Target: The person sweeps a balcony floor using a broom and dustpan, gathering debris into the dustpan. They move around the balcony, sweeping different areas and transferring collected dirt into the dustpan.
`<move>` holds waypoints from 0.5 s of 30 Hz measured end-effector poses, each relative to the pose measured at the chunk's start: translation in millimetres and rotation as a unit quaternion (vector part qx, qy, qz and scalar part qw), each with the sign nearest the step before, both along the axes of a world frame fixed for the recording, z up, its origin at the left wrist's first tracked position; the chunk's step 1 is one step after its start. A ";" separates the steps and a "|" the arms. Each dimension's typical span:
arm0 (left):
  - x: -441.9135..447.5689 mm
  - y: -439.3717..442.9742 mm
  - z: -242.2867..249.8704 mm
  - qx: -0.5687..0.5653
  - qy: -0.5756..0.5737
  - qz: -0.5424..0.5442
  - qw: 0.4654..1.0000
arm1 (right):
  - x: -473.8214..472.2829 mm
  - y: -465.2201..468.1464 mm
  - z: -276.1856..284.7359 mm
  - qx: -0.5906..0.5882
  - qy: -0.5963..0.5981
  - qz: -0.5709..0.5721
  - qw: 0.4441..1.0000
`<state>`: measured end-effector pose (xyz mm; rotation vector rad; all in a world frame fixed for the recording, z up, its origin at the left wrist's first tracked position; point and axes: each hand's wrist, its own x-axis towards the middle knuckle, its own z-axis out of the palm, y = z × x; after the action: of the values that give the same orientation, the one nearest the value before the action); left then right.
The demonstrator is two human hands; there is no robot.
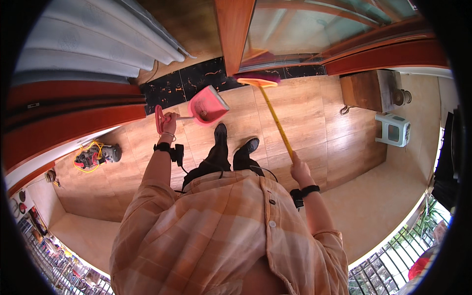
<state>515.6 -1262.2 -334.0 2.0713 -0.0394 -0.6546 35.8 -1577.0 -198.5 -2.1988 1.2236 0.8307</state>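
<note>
My left hand grips the handle of a pink dustpan, whose scoop holds some dark debris above the wood-look tiled floor. Closed around the yellow stick of a broom is my right hand. The broom's orange head with purple bristles is beside the black marbled door sill, near the foot of the wooden door frame. Whether the bristles press on the floor I cannot tell.
A glass door panel and a grey curtain flank the doorway. At the right are a wooden box and a pale plastic stool. A dark device with a yellow cord lies at the left wall.
</note>
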 end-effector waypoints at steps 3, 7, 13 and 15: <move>0.3 -3.5 1.9 0.005 0.001 0.006 1.000 | 9.3 19.8 -9.8 0.059 0.011 0.016 0.998; -1.0 -6.7 2.4 -0.048 0.023 0.051 0.997 | -9.1 31.1 9.7 0.110 -0.073 -0.014 0.991; -0.5 2.0 -0.3 0.027 0.012 0.006 1.000 | -67.0 36.5 79.1 0.128 -0.074 -0.188 0.971; -1.2 3.3 1.8 0.035 -0.025 -0.034 0.999 | -81.1 33.1 102.5 0.015 0.028 -0.142 0.989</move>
<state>514.4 -1258.9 -332.2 2.1614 -0.1169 -0.6529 -45.3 -1543.9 -96.0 -1.9287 1.4965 0.7905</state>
